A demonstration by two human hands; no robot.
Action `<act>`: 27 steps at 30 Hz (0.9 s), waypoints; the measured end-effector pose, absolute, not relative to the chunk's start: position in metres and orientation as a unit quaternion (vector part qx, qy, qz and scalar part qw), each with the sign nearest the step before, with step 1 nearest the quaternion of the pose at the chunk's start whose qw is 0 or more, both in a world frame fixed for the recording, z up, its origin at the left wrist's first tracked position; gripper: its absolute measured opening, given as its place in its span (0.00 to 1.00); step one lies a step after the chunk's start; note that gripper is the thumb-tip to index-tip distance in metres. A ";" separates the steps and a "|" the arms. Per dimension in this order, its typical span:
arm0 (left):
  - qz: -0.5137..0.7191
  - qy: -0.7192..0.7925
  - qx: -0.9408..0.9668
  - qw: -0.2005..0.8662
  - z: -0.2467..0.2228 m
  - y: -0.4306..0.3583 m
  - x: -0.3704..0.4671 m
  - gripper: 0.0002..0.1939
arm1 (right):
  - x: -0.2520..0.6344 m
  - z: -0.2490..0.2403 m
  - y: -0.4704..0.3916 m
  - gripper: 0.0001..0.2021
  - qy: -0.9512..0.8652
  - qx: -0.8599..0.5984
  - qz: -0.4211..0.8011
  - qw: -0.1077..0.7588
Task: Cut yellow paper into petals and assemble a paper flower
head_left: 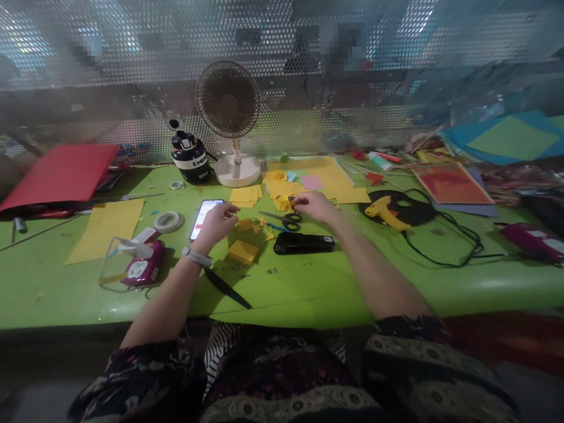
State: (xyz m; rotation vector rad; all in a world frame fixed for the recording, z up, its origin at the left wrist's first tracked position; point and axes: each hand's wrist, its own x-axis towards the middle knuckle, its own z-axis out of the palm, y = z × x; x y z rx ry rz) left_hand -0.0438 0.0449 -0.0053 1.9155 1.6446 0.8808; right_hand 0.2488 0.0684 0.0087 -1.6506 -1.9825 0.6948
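Observation:
My left hand (216, 222), with a pale watch strap at the wrist, hovers over the right edge of a lit phone (203, 215). Its thumb and fingertips are apart, and I see nothing between them. Across the pile, my right hand (316, 205) has its fingers closed on a small yellow paper piece (284, 203). Just below those fingers lie dark scissors (290, 221). A black stapler (304, 243) lies nearer to me. Between my hands are yellow scraps (246, 224) and a stack of yellow paper squares (243, 252).
A white fan (237, 170) and a dark bottle (191, 159) stand at the back. On the left are a tape roll (167, 221) and a purple power strip (144, 265). A yellow glue gun (387, 214) with a trailing cord lies on the right of the green table (285, 291).

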 end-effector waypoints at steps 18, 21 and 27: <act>0.240 0.596 0.740 0.197 -0.012 0.046 -0.042 0.07 | 0.263 -0.012 0.079 0.07 -0.692 -0.656 0.230 0.195; 0.299 0.594 0.726 0.177 -0.012 0.047 -0.042 0.09 | 0.264 -0.014 0.080 0.07 -0.692 -0.652 0.232 0.208; 0.423 0.539 0.641 0.345 -0.016 0.046 -0.038 0.18 | 0.261 -0.018 0.084 0.08 -0.701 -0.636 0.224 0.231</act>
